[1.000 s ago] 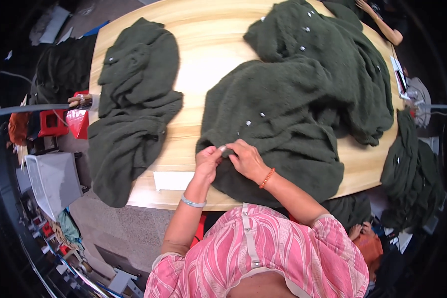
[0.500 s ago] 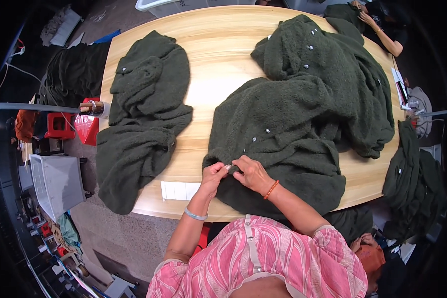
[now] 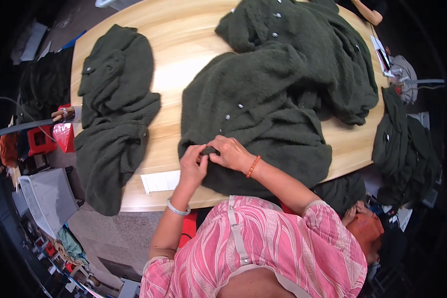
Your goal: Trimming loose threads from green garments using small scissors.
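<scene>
A dark green fuzzy cardigan [image 3: 248, 84] with shiny round buttons lies spread on the wooden table before me. Its near left edge is pinched between my left hand [image 3: 192, 161] and my right hand [image 3: 228, 153]. Both sets of fingertips meet at a small fold of the fabric, close together. A silvery bangle circles my left wrist, and an orange bead bracelet my right. Beside my left hand, a white paper strip [image 3: 160, 182] lies at the table's front edge. What the fingertips cover within the fold is hidden.
More dark green garments lie on the table's left [image 3: 116, 84] and far right [image 3: 328, 54]. A clear cup of sticks [image 3: 69, 114] stands at the left edge. Grey bin [image 3: 49, 198] and red stools [image 3: 40, 140] are left, off the table. Another person's arm [image 3: 367, 12] shows at top right.
The view has shifted, so the table and garments sit further left and higher. My hands stay on the cardigan's edge, and the fingers have drawn up a small fold between them.
</scene>
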A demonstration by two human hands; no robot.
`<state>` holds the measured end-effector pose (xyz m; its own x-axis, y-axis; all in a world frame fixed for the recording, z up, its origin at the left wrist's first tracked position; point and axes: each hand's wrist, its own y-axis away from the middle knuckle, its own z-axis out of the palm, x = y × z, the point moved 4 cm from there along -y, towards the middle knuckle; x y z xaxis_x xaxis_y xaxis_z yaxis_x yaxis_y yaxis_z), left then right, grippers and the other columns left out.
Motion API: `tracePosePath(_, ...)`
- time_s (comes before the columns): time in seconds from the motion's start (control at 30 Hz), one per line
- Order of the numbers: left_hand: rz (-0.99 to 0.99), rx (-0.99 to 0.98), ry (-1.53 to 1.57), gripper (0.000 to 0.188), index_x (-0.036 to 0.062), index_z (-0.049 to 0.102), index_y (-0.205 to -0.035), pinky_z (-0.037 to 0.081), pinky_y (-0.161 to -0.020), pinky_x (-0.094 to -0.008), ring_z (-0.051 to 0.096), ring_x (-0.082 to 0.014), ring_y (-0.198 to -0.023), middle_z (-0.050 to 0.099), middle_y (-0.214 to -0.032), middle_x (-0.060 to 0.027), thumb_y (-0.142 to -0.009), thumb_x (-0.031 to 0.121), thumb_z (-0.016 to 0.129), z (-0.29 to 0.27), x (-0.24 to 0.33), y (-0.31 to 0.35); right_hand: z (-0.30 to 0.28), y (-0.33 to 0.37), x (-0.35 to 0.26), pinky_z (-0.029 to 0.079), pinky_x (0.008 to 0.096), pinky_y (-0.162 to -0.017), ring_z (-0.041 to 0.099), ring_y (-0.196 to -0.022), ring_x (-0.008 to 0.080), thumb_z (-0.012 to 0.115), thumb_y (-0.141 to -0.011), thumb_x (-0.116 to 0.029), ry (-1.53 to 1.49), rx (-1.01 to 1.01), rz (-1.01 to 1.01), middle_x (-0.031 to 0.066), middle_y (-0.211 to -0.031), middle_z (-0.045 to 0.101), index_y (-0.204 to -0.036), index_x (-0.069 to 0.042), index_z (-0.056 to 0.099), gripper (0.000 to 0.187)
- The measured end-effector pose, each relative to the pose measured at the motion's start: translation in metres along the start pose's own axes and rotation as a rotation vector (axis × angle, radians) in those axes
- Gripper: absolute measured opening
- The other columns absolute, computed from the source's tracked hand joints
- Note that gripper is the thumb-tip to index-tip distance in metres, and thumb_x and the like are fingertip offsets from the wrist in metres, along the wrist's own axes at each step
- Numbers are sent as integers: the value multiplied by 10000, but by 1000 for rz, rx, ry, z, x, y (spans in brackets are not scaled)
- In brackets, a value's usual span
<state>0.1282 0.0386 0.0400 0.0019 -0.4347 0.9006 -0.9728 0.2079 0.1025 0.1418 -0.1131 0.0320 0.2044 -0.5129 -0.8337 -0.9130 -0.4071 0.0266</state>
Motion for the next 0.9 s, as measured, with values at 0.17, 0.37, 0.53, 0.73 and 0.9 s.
tracePosePath(0.17, -89, -66, 184, 139, -11, 658, -977, 452, -620, -206, 551, -62, -738, 611, -926, -25, -869, -23, 570, 0, -16, -5, -6, -6, -1, 508, 452, -771, 621, -850, 389, 624, -736, -121, -47, -43, 96, 219, -880, 634, -878, 19, 652, 202)
tracePosePath(0.37, -297, -12, 414, 101, -2, 606, -990, 451, -593, -192, 536, -50, -646, 595, -778, 3, -924, 17, 532, 14, -38, 1, -2, -9, 3, 497, 445, -818, 620, -867, 400, 604, -720, -98, -124, -89, 160, 243, -868, 643, -832, 38, 663, 185)
tracePosePath(0.53, -351, 2, 497, 88, -8, 603, -970, 450, -580, -196, 529, -53, -622, 597, -762, -5, -919, 10, 534, 21, -42, -1, 0, 1, 15, 506, 412, -814, 643, -861, 400, 602, -719, -99, -295, -20, 327, 285, -861, 644, -918, 64, 667, 265)
tracePosePath(0.73, -461, -46, 605, 83, -11, 614, -954, 470, -595, -197, 559, -66, -634, 613, -769, -20, -902, 2, 549, 21, -51, 2, 10, 13, 18, 504, 411, -829, 636, -889, 400, 604, -730, -92, -300, 41, 373, 279, -892, 645, -938, 62, 664, 265)
tracePosePath(0.9, -489, -62, 737, 89, -9, 620, -959, 484, -610, -207, 576, -77, -654, 627, -798, -32, -906, -3, 548, 22, -60, 4, 20, 14, 16, 495, 438, -836, 617, -903, 401, 580, -744, -57, -161, 75, 290, 237, -919, 629, -896, 32, 662, 195)
